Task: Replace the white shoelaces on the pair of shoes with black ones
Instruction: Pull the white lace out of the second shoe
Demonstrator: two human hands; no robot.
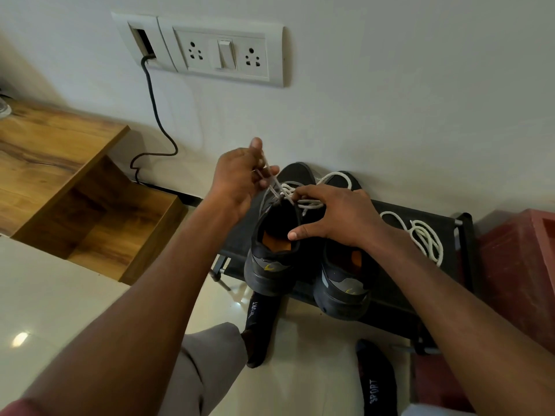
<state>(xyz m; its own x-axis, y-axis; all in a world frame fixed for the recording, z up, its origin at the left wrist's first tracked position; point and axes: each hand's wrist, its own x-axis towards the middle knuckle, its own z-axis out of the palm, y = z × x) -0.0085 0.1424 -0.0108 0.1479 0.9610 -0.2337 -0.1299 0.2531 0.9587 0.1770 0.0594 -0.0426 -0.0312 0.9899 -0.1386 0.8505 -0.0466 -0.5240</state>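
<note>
White shoelace [303, 202] runs through the left shoe [274, 247] of the dark pair on the black rack [450, 232] — the left hand [240, 178] pinches its end, raised toward 11 o'clock. The right hand [336, 217], fingers spread, presses the shoe's tongue. At 3 o'clock lies a loose white lace [423, 235] — beside the right shoe [345, 283]

The right hand [336, 217] covers the right shoe's [342, 283] tongue and eyelets, so its lacing can't be read. The left shoe's [273, 250] toe hides behind the left hand [240, 178] and the tangled white lace [295, 196]. The red box [522, 265] runs off the right edge.
</note>
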